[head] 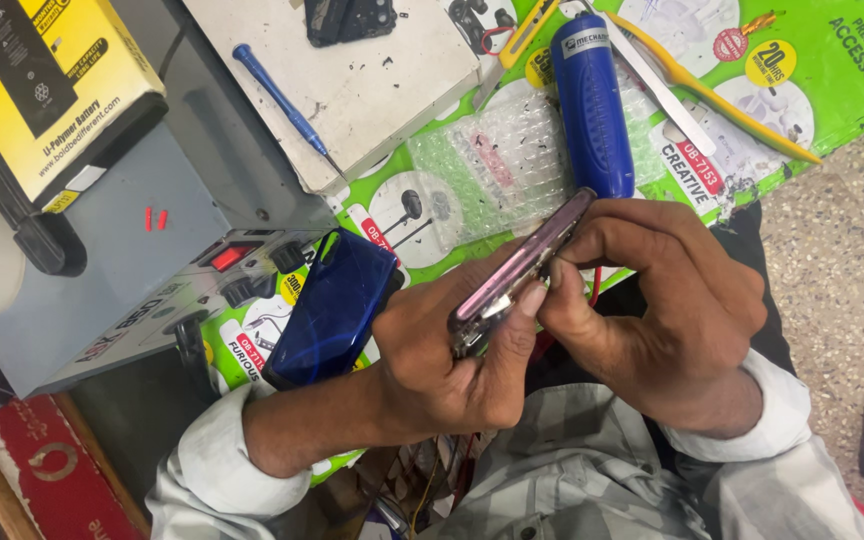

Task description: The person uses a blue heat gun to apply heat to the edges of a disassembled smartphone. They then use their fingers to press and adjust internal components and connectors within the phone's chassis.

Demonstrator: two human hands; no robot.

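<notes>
Both hands are on the same pinkish phone (pixel 522 272), held edge-up over the person's lap, just in front of the bench edge. Left hand (pixel 442 355) is curled around the lower end of it, thumb pressed along the side near the metal bit at the bottom. Right hand (pixel 667 300) is closed too, fingertips pinched tight against the phone's upper edge; if there's a small tool in that pinch, I can't make it out.

Going left to right around them: a yellow and black battery box (pixel 47 85) sits on top of a grey bench power supply (pixel 122 260) with a red switch and black knobs. Just beside the left wrist there's a glossy dark blue phone case (pixel 337 305) lying on the green printed mat (pixel 832 90). Up top, a thin blue screwdriver (pixel 277 95) rests on a scuffed white board (pixel 372 90). Next comes a patch of bubble wrap (pixel 497 165), then a fat blue-handled tool (pixel 590 105) just above the phone, nearly touching it. Past that, silver tweezers (pixel 667 85) and a yellow pry tool (pixel 712 90) lie crossed on the mat.
</notes>
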